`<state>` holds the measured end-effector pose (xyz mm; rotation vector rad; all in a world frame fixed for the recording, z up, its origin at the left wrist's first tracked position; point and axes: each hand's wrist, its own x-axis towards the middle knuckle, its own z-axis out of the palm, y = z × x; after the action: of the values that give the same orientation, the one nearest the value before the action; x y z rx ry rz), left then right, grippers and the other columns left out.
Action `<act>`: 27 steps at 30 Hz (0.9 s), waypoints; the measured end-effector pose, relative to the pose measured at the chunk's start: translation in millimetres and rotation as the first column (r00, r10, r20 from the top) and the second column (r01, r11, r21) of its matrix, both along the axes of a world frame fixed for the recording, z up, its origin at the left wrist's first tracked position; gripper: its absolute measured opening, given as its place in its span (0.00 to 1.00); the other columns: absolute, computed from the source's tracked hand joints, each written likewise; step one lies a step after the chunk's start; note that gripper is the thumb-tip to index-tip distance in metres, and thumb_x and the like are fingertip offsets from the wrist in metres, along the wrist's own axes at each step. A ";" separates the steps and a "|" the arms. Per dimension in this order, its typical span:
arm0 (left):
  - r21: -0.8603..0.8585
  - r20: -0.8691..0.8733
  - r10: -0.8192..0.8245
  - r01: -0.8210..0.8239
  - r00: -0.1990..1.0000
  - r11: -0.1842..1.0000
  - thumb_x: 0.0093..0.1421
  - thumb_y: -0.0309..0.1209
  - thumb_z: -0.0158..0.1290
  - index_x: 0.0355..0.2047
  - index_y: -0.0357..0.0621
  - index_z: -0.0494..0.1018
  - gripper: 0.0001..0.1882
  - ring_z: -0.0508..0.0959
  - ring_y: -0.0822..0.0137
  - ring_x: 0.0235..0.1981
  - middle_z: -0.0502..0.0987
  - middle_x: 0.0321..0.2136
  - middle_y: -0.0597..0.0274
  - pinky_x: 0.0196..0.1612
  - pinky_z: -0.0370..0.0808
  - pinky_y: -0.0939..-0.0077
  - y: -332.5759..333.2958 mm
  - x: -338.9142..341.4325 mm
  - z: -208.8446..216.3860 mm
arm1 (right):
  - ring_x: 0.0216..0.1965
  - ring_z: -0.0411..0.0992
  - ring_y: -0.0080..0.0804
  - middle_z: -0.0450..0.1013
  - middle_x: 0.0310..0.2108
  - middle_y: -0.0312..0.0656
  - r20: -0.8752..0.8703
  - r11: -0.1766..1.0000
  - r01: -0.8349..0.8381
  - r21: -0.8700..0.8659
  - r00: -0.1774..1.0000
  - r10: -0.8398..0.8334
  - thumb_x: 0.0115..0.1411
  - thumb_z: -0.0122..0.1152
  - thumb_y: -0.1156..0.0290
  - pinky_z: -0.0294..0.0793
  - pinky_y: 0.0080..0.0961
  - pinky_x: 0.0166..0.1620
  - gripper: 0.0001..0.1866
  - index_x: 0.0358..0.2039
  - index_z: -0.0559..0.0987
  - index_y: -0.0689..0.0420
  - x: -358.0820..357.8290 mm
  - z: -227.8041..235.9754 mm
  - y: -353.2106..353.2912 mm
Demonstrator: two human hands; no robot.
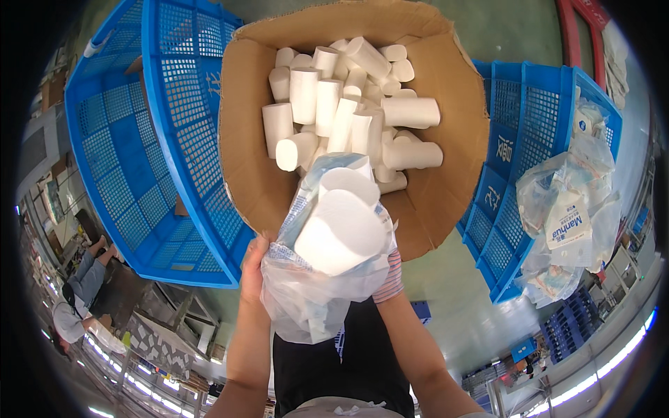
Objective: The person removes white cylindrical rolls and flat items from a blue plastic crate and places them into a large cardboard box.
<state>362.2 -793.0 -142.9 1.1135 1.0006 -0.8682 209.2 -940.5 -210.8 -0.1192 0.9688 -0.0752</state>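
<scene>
I hold a clear plastic bag with pale blue print, its mouth spread open over the near edge of the cardboard box. White coreless paper rolls sit inside it, one in front of another. My left hand grips the bag's left side, fingers partly behind the plastic. On the other side, my right hand, in a striped covering, holds the bag; its fingers are mostly hidden behind it. Just beyond, many loose white paper rolls lie jumbled in the large open cardboard box.
Blue mesh crates stand left of the box. To the right, another blue crate has crumpled printed plastic bags over its side. A red metal frame is at the far right. Another person sits at the lower left.
</scene>
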 end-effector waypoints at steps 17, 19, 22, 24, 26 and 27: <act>-0.002 -0.120 0.079 -0.080 0.990 0.997 0.58 0.43 0.48 0.22 0.47 0.69 0.15 0.74 0.71 0.22 0.73 0.22 0.65 0.26 0.73 0.75 3.7 -16.9 -33.1 | 0.51 0.64 0.40 0.62 0.52 0.48 -0.236 0.768 -0.544 -0.339 0.839 0.490 0.61 0.42 0.63 0.67 0.38 0.52 0.22 0.54 0.61 0.60 -1.6 30.2 -33.8; -0.073 -0.047 -0.034 0.030 0.998 0.997 0.59 0.43 0.47 0.27 0.45 0.70 0.14 0.75 0.69 0.27 0.74 0.26 0.62 0.31 0.73 0.74 6.9 -21.1 -31.6 | 0.52 0.63 0.41 0.62 0.52 0.50 -0.197 0.886 -0.323 -0.334 0.943 0.270 0.60 0.45 0.60 0.66 0.39 0.52 0.26 0.54 0.60 0.62 -27.4 50.8 -49.2; -0.221 0.101 -0.188 0.206 0.977 0.953 0.61 0.42 0.45 0.36 0.42 0.69 0.16 0.75 0.65 0.37 0.74 0.35 0.57 0.40 0.71 0.73 1.1 -27.4 -23.4 | 0.54 0.61 0.45 0.61 0.53 0.51 -0.120 0.841 -0.151 -0.520 0.987 0.104 0.53 0.54 0.55 0.64 0.42 0.54 0.36 0.56 0.57 0.63 -74.7 91.3 -101.4; -0.385 0.178 -0.284 0.333 0.942 0.861 0.62 0.41 0.43 0.45 0.39 0.65 0.19 0.71 0.62 0.47 0.70 0.45 0.53 0.49 0.67 0.71 0.5 -29.4 -26.6 | 0.50 0.64 0.39 0.62 0.51 0.48 -0.197 0.762 0.033 -0.646 0.958 -0.208 0.53 0.55 0.62 0.67 0.36 0.52 0.30 0.53 0.60 0.64 -75.0 141.3 -142.7; -0.232 0.181 -0.406 0.440 0.896 0.868 0.61 0.39 0.45 0.44 0.39 0.66 0.17 0.74 0.63 0.42 0.73 0.39 0.54 0.45 0.70 0.72 2.7 -44.4 -23.0 | 0.46 0.68 0.33 0.68 0.46 0.44 -0.627 0.328 -0.545 -0.772 0.739 -0.246 0.53 0.55 0.66 0.68 0.28 0.49 0.26 0.50 0.64 0.62 -100.8 188.7 -206.4; -0.153 0.197 -0.470 0.501 0.860 0.852 0.61 0.38 0.46 0.44 0.39 0.66 0.17 0.76 0.64 0.39 0.75 0.36 0.56 0.42 0.72 0.73 14.0 -53.8 -24.2 | 0.42 0.68 0.30 0.69 0.43 0.41 -0.744 0.062 -0.765 -0.641 0.600 -0.294 0.52 0.55 0.69 0.68 0.25 0.47 0.22 0.47 0.65 0.63 -128.7 217.9 -237.0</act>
<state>308.3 -779.0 -167.1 1.2606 0.4860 -1.2409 80.6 -1177.4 7.2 -1.8925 1.5874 -0.3513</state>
